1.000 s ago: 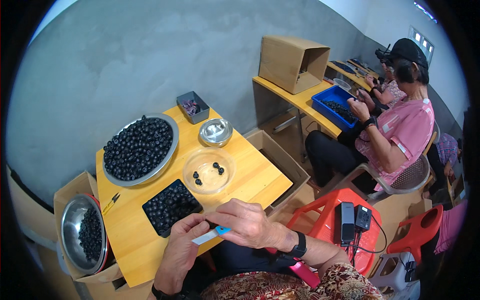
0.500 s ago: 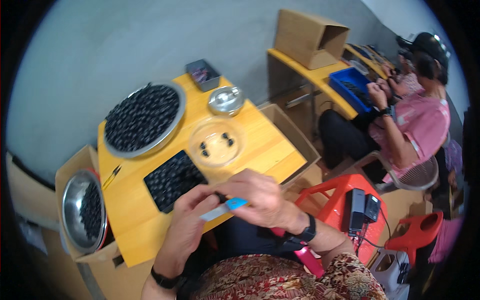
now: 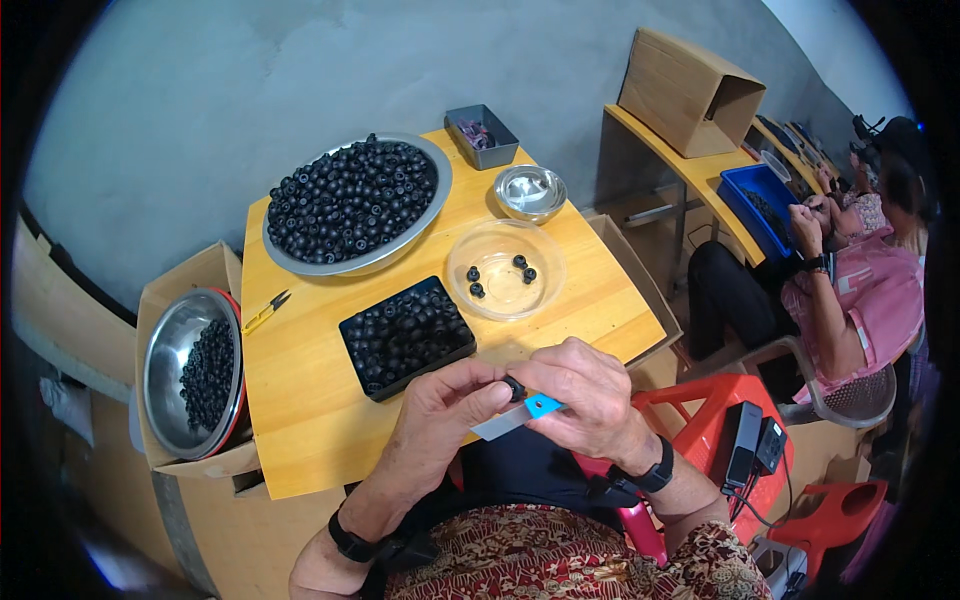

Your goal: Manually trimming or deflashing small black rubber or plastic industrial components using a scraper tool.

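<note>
Above my lap, at the table's near edge, my left hand (image 3: pixel 440 408) pinches a small black ring-shaped part (image 3: pixel 515 388) between thumb and fingers. My right hand (image 3: pixel 592 396) is closed on a knife (image 3: pixel 542 405) with a flat pale blade and a blue handle end. The blade points left, just below the black part, and reaches toward my left thumb. Beyond my hands sits a black tray (image 3: pixel 428 371) heaped with similar parts. A clear plastic bowl (image 3: pixel 510 302) beside it holds several of them.
A large metal basin (image 3: pixel 443 182) full of black parts, a small metal bowl (image 3: pixel 531 191), a grey box (image 3: pixel 494 157) and yellow snips (image 3: pixel 265 313) share the table. Left stands another basin (image 3: pixel 164 365). Right are a red stool (image 3: pixel 690 402) with adapters and a seated co-worker (image 3: pixel 840 300).
The view has shifted, so the table and its contents sit farther right. Both hands still hold the black part and the knife close together.
</note>
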A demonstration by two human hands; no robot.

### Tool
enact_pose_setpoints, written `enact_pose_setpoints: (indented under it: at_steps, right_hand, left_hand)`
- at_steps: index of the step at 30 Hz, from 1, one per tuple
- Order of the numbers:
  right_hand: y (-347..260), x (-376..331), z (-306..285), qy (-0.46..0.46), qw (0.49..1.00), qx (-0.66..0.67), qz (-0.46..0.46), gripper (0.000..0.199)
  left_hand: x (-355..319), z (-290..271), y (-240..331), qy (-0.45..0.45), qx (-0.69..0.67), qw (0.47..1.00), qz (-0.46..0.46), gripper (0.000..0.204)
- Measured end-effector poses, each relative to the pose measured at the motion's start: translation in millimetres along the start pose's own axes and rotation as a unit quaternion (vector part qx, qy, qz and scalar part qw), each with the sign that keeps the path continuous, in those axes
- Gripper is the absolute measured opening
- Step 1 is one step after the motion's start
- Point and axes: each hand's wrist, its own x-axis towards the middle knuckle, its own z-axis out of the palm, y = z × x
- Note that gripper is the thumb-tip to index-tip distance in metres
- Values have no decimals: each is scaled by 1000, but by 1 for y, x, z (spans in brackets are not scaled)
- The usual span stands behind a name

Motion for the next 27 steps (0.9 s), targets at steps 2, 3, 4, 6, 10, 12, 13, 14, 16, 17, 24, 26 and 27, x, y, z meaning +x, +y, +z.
enact_pose_setpoints:
  at_steps: [2,3,4,6,10,12,13,14,16,17,24,26,27]
  right_hand:
    - [0,0,0,0,1000,-10,-6,40]
    - [-1,1,0,8,1000,-13,-11,38]
    - [-1,2,0,16,1000,-15,-16,37]
    - [1,0,4,35,999,-12,-16,36]
    - [3,-4,5,53,998,-30,-3,33]
    - [1,-4,2,56,998,-38,-7,34]
    - [1,-4,1,60,997,-46,-11,34]
    - [0,-5,0,59,997,-46,-10,34]
    - [-2,-6,-2,50,996,-72,-29,35]
    - [-3,-6,-3,50,996,-71,-29,35]
    - [-3,-8,-7,24,993,-91,-78,36]
    - [-4,-8,-6,21,992,-88,-88,37]
    - [-5,-8,-6,17,993,-83,-82,38]
  left_hand:
    - [-1,2,3,-18,-11,1000,-1,23]
    - [0,2,4,-18,-12,1000,0,23]
    - [1,1,4,-26,-15,1000,1,24]
    - [1,0,3,-31,-19,999,0,25]
    - [5,1,0,-29,-25,999,17,25]
    - [3,4,-1,-38,-32,999,16,25]
    - [2,5,-1,-38,-40,998,16,25]
    - [3,6,-1,-38,-47,998,15,24]
    - [3,4,-6,-35,-51,998,9,24]
    - [2,3,-8,-31,-54,998,6,25]
    - [2,3,-1,-50,-35,998,-18,22]
    - [2,3,4,-60,-33,997,-20,21]
    - [2,4,7,-70,-31,997,-21,20]
